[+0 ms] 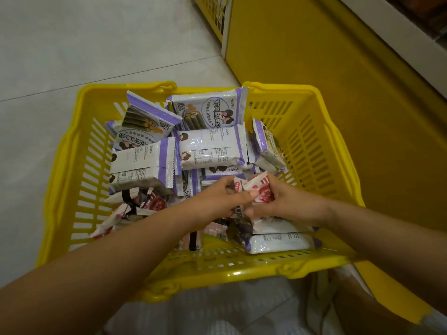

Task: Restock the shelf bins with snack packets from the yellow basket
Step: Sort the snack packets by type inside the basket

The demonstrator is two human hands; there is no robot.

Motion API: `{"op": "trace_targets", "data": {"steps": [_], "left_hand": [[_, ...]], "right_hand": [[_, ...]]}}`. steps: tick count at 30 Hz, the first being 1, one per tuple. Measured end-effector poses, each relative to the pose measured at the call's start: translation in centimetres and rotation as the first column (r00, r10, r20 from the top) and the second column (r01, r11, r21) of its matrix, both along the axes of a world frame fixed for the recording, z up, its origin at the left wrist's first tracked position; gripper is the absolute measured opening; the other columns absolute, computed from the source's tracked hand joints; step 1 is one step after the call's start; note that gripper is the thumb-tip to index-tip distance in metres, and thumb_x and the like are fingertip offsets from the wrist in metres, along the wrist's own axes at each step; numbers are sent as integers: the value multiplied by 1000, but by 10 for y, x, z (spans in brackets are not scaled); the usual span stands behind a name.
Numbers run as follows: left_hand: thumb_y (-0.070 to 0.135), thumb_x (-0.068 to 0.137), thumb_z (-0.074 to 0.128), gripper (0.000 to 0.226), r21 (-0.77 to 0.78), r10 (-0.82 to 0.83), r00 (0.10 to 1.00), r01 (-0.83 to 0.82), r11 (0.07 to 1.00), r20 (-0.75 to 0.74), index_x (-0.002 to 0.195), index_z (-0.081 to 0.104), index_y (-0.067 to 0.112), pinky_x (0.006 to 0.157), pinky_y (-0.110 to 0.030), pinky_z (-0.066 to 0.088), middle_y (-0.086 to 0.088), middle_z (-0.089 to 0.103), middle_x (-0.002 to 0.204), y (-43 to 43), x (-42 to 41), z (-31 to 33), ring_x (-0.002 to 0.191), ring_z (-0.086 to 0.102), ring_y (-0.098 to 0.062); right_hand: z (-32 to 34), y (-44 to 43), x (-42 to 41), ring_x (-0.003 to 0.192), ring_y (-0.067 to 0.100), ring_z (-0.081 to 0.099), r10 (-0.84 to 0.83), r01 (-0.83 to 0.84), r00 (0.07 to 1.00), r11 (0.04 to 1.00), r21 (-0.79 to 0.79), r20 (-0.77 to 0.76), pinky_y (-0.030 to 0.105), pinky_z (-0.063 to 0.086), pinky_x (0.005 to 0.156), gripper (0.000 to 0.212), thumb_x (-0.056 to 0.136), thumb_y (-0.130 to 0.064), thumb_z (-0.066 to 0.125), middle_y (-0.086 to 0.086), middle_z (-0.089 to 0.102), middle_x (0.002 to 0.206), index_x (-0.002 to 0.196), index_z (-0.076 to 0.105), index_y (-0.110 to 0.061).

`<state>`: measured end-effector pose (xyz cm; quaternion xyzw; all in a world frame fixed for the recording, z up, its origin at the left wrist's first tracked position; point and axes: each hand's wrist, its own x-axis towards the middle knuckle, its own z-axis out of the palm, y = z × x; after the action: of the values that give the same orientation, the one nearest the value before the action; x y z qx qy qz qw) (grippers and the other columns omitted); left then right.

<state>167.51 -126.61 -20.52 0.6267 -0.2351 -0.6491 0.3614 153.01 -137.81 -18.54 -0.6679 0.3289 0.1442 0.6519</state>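
Left of the yellow basket [72,165] lies pale floor tile [72,56]. Inside the basket's near-left corner sit loose red packets [154,204], jumbled and partly under a heap of purple-and-white packets [142,163] that fills the basket's middle and far side, some flat and some tilted on edge.

My left hand [217,197] reaches over the basket's near rim to just right of its middle. Its fingers are curled and the thumb is pressed down, clamped on a bunch of red-and-white packets [260,189]. The bunch is held just above the heap, inside the basket, towards its near-right part.

My right hand [290,204] meets the left one on the same bunch, fingers curled round its other side and thumb pinching underneath, so both hands touch it and each other.

One white packet [278,243] lies flat in the basket's near-right corner, and another purple one [268,146] leans against the right wall. Right of the basket runs a yellow shelf base [314,56].
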Motion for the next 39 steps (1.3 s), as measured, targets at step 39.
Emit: {"op": "trace_targets", "data": {"steps": [39], "left_hand": [[16, 92, 53, 33, -187, 2, 306, 576, 796, 952, 123, 58, 24, 92, -38, 47, 3, 61, 120, 38, 34, 43, 106, 57, -19]], "right_hand": [[17, -19, -6, 107, 14, 59, 310, -454, 798, 873, -178, -516, 38, 47, 99, 70, 60, -76, 56, -7, 65, 112, 110, 65, -28]]}}
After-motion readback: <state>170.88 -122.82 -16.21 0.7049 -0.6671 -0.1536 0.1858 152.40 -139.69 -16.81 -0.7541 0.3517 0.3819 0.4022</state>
